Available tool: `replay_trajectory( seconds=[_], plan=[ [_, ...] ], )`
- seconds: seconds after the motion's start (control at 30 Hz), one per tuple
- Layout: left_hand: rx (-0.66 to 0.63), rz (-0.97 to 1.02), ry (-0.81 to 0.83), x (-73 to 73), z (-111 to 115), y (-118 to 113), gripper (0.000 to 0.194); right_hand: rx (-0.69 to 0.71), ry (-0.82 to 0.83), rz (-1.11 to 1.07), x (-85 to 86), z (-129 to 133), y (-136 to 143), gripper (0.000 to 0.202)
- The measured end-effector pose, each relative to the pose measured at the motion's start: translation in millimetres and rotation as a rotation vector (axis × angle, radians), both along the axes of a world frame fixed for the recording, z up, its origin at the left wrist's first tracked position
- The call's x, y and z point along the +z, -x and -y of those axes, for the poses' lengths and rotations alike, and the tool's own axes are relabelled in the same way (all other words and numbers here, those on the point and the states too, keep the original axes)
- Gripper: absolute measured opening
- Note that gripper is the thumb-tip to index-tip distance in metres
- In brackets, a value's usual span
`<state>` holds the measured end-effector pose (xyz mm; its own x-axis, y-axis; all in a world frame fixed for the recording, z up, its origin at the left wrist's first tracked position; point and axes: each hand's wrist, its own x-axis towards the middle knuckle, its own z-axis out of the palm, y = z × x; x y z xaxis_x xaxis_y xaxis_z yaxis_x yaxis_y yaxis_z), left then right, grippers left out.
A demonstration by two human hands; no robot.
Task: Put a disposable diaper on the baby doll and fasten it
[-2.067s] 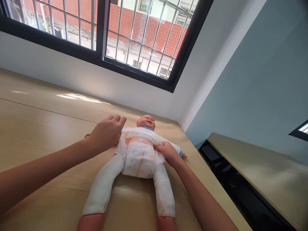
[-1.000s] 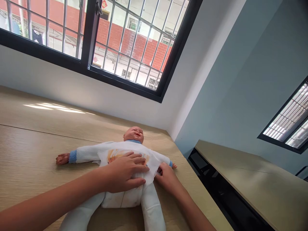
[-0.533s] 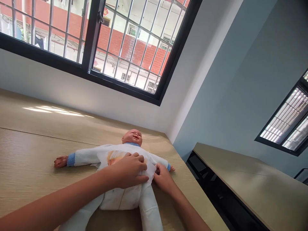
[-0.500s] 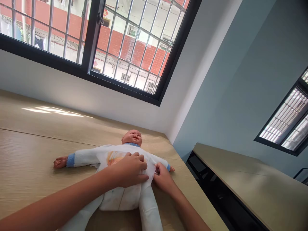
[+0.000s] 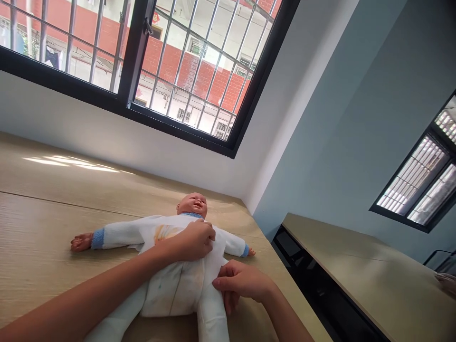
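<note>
A baby doll [image 5: 194, 205] lies on its back on the wooden table, head away from me, arms spread. It wears a white top [image 5: 213, 259] with an orange print on the chest and blue cuffs, and white trousers [image 5: 212, 304]. My left hand [image 5: 199, 241] lies across the chest with its fingers curled closed on the top's front. At the doll's hip, my right hand [image 5: 240, 282] pinches the top's lower side edge between thumb and fingers. The left forearm hides part of the belly.
The wooden table [image 5: 39, 228] meets the wall below a barred window [image 5: 192, 66]. Across a gap on the right stands a second table [image 5: 342, 251] with a dark front. A blurred brownish thing [image 5: 446, 283] shows at the right edge.
My right hand has moved down from beside the doll's arm to its hip. My left hand has shifted slightly up the chest and its fingers have drawn closer together.
</note>
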<state>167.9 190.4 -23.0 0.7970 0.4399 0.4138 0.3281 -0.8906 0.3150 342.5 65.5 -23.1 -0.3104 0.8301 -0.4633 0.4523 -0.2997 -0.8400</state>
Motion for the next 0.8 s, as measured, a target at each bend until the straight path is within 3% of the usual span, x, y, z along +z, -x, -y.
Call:
replay_trajectory(
  seconds=[0.23,0.4,0.5,0.63,0.8],
  plan=[
    [-0.116,-0.026,-0.053,0.7,10.0,2.4,0.011,0.055,0.048,-0.097,-4.8,2.3,11.8,0.037],
    [-0.108,-0.087,-0.088,-7.6,10.2,-0.5,0.01,0.113,0.081,-0.096,-0.5,3.4,15.2,0.036],
    [-0.066,-0.083,-0.12,-10.7,10.2,-3.6,0.01,0.18,0.104,0.013,9.5,5.0,4.4,0.031],
    [-0.022,-0.095,-0.155,-7.7,15.3,-2.9,0.011,0.001,-0.038,0.131,16.9,4.5,-20.1,0.023],
    [0.033,-0.131,-0.19,-0.8,21.9,-0.8,0.011,-0.206,-0.179,-0.078,-1.5,-6.7,-22.6,0.042]
  ],
)
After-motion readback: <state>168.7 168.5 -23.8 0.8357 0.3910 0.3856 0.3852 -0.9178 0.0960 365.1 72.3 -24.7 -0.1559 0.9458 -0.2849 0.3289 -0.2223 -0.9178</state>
